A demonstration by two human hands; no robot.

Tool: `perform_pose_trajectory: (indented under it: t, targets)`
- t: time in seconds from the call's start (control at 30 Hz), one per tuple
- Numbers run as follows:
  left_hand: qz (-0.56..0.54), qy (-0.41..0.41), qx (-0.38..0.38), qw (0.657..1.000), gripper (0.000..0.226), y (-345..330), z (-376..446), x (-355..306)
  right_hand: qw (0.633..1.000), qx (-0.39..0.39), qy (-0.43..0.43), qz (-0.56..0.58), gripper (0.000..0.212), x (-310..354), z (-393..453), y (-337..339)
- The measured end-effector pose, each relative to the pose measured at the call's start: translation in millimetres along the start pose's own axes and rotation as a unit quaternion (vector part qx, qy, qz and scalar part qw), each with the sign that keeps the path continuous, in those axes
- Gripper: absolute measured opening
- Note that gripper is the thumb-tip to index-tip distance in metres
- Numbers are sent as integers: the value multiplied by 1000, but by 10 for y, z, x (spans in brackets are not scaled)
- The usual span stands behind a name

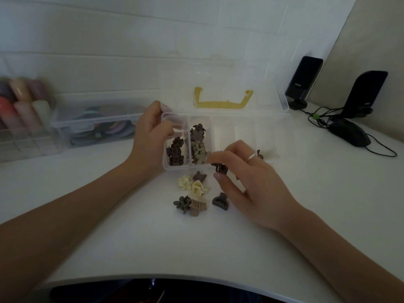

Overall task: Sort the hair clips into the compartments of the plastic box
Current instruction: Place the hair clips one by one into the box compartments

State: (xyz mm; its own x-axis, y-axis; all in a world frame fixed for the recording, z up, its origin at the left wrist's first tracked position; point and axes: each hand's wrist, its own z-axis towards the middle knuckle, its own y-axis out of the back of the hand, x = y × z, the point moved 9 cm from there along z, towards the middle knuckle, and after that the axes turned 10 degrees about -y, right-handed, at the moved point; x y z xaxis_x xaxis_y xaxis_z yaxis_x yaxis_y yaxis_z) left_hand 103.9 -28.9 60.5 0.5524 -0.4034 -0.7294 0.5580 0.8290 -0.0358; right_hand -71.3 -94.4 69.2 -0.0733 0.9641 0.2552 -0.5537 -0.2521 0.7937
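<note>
We have two compartments of the box (282,119) partly filled. Our left hand (150,136) grips its corner; our right hand (242,180) pinches a brown clip (219,168), six loose clips (194,194) left

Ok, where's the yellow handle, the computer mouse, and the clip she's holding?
yellow handle (220,104), head view, on its long bottom bar.
computer mouse (349,133), head view, on its dark domed back.
dark brown hair clip (220,167), head view, on the part showing below the right hand's (247,182) fingers.
</note>
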Motion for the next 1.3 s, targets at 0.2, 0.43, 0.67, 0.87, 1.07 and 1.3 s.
perform_pose_trajectory:
  t: [0.2, 0.43, 0.67, 0.87, 1.07, 1.3]
  targets:
    - [-13, 16, -9, 1000, 32, 15, -1, 36, 984, -13, 35, -174, 47, 310, 316, -45]
    - [-30, 38, -29, 998, 18, 40, -15, 87, 974, -23, 7, -225, 39, 282, 400, -139]
    - [-30, 26, -21, 999, 16, 13, -21, 83, 969, -55, -29, -238, 42, 222, 409, -150]
    - [-33, 2, -5, 999, 5, -14, -38, 7, 972, -60, -47, -224, 48, 231, 432, -221]
    - [-31, 0, -11, 999, 8, -38, -40, -67, 991, -102, -81, 5, 29, 94, 402, 40]
    - [5, -13, -8, 1000, 3, -20, -41, -95, 989, -137, -56, 2, 24, 162, 453, -72]
